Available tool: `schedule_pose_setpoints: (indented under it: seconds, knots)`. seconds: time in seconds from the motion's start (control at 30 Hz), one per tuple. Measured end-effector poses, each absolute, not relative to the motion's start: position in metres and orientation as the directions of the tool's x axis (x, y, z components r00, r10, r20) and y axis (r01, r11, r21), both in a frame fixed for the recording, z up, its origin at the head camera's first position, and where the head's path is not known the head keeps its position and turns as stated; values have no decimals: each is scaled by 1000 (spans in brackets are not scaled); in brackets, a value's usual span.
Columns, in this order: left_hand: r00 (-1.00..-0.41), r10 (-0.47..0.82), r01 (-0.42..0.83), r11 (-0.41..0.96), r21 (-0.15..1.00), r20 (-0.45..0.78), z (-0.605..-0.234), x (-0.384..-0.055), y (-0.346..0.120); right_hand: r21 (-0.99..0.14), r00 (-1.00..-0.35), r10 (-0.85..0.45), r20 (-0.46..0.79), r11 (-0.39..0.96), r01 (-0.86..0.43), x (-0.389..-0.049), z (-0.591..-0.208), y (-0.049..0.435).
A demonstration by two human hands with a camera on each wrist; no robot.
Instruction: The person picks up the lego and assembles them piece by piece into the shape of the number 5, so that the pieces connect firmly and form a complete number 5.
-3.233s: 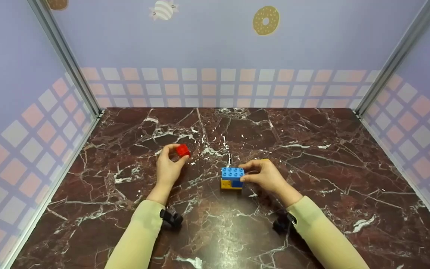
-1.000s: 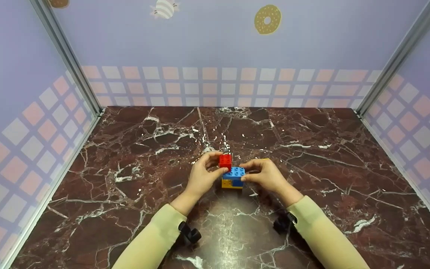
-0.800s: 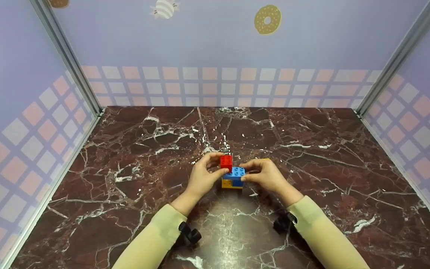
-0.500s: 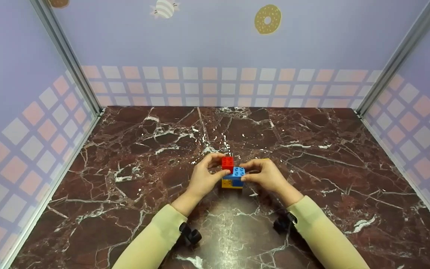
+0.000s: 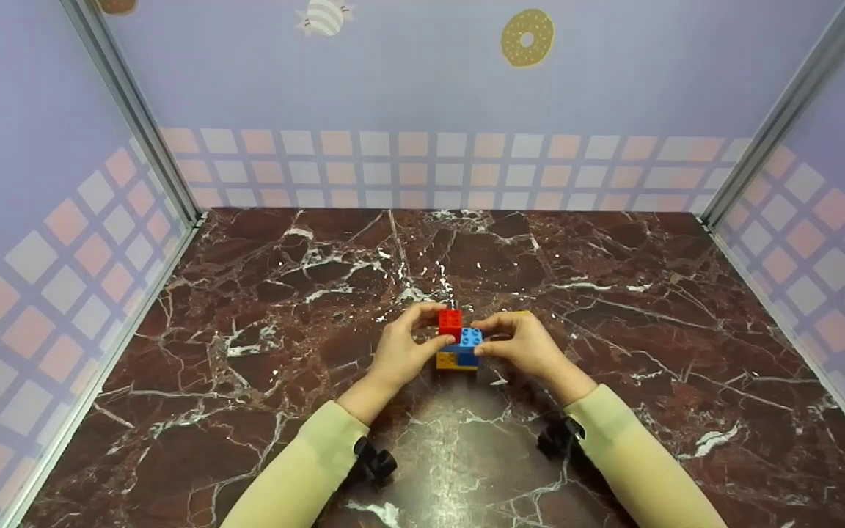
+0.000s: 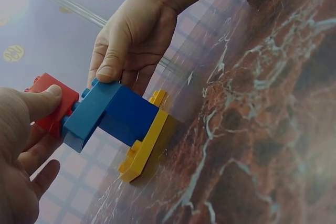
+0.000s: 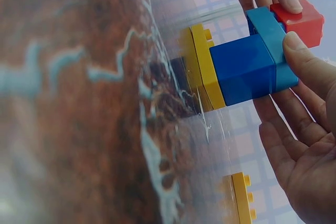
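Note:
My left hand [image 5: 399, 350] pinches a red toy brick [image 5: 450, 321] between thumb and fingers. The red brick is over the left half of a light blue brick [image 5: 471, 337], and a few of the blue studs show beside it in the left wrist view. My right hand [image 5: 529, 346] grips the light blue brick at its right end, thumb in front. Under that brick is a dark blue block [image 7: 244, 69], set on a flat yellow brick [image 7: 206, 69] that stands on the table. In the left wrist view, yellow studs show on both sides of the dark blue block.
Another yellow brick [image 7: 241, 198] lies on the dark red marbled table [image 5: 613, 293], mostly hidden behind my right hand in the head view. Patterned panels [image 5: 422, 73] wall the table at the back and both sides.
My left hand has brought the red brick from the left to the top of the stack, then shifted it slightly right and down. My right hand has stayed on the light blue brick.

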State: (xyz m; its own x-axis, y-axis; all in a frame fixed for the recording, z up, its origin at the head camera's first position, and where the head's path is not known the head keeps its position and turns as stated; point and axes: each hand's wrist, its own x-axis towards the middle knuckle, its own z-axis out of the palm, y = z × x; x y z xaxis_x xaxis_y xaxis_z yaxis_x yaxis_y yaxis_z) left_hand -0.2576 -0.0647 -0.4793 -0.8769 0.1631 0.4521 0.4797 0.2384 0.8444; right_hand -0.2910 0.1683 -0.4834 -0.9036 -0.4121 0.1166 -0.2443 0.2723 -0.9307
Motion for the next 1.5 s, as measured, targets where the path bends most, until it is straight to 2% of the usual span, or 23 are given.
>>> schedule_pose_setpoints:
  seconds: [0.7,1.5]
  knots:
    - [-885,166,464,244,851,435,-482,-257,-65,-923,-906,-405,123,289,-254,-292,-487,169]
    - [-865,210,500,274,822,456,-484,-259,-66,-917,-906,-401,133,297,-266,-294,-487,168]
